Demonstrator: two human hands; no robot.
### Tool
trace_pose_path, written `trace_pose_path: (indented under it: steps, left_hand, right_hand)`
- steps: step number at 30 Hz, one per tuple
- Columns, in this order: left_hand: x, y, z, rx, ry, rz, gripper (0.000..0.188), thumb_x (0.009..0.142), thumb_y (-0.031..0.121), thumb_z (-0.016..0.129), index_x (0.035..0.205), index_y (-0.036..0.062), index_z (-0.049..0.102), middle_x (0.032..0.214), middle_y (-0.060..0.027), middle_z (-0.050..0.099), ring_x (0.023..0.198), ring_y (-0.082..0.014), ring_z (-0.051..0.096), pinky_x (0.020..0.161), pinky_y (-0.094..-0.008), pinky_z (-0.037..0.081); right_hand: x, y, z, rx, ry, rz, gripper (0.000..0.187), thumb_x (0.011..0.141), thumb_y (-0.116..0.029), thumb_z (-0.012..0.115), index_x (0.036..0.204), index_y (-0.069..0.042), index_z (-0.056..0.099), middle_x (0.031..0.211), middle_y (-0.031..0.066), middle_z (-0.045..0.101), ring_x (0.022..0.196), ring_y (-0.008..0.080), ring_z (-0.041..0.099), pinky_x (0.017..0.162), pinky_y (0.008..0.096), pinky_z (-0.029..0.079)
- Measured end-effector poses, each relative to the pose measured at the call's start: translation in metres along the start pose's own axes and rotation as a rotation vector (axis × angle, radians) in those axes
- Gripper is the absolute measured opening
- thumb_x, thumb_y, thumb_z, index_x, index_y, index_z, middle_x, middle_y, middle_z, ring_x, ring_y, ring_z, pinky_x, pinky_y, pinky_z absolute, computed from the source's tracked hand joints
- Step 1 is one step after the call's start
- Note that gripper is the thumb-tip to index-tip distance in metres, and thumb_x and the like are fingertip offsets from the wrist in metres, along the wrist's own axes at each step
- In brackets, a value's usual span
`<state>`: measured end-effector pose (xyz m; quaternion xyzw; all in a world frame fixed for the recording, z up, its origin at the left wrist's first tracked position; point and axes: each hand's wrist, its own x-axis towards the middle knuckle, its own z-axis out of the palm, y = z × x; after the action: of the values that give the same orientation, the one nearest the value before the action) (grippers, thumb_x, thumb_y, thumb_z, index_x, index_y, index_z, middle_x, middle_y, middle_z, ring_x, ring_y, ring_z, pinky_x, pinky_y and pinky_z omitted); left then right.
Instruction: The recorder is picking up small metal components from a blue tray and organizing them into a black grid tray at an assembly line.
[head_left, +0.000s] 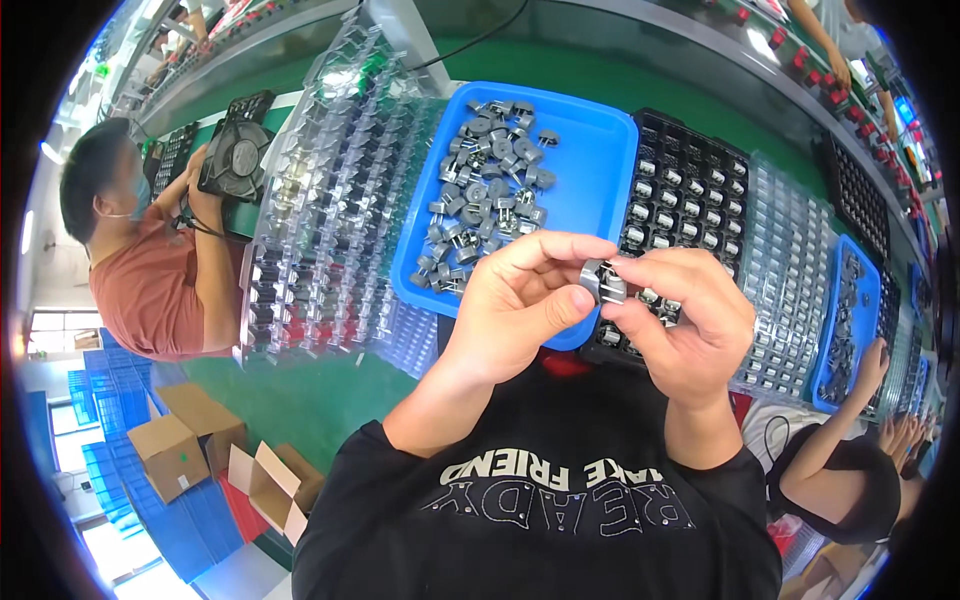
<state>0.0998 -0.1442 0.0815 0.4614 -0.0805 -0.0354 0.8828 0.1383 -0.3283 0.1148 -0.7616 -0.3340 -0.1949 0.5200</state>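
Component [601, 283], grey and pronged, sits between left grip [515, 308] and right grip [698, 325].

One wide fisheye view looks steeply down from head height, close above the fingers [660, 272]

A factory assembly workshop is filling the frame: at upper centre, a blue plastic tray [590, 150] is holding small grey round parts [490, 190]; at left, a rust-shirted co-worker [165, 270] is working beside a black square-framed fan [237, 165].
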Motion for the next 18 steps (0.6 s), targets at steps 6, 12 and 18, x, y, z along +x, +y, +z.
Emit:
trace_pose_path:
  steps: [6,12,18]
  left_hand:
    - [-0.005,0.002,0.001,0.033,0.003,0.001,0.042,0.092,0.010,0.075,0.128,-0.0059,0.059,0.125,-0.0148,0.065,0.116,-0.0219,0.063,0.100,-0.0360,0.051]
    - [-0.006,-0.003,0.000,0.092,0.001,0.001,0.037,0.090,-0.003,0.072,0.125,-0.0042,0.063,0.119,-0.0115,0.068,0.107,-0.0159,0.065,0.095,-0.0305,0.052]
    - [-0.002,-0.032,-0.005,0.546,0.068,0.010,0.041,0.085,-0.002,0.075,0.124,0.0015,0.065,0.117,-0.0120,0.068,0.107,-0.0215,0.066,0.095,-0.0346,0.053]
  right_hand:
    - [-0.005,-0.005,0.001,0.000,-0.024,0.026,0.031,0.072,-0.006,0.088,0.101,-0.004,0.078,0.088,0.0096,0.072,0.077,0.0191,0.069,0.066,0.0285,0.056]
    - [-0.021,-0.002,0.005,0.085,0.012,0.170,0.025,0.073,-0.006,0.087,0.094,0.000,0.074,0.090,0.0108,0.073,0.081,0.0219,0.068,0.073,0.0306,0.053]
    - [-0.025,0.029,-0.011,0.143,-0.169,0.388,0.009,0.081,-0.003,0.078,0.084,-0.001,0.070,0.091,0.0101,0.072,0.082,0.0188,0.069,0.075,0.0302,0.055]
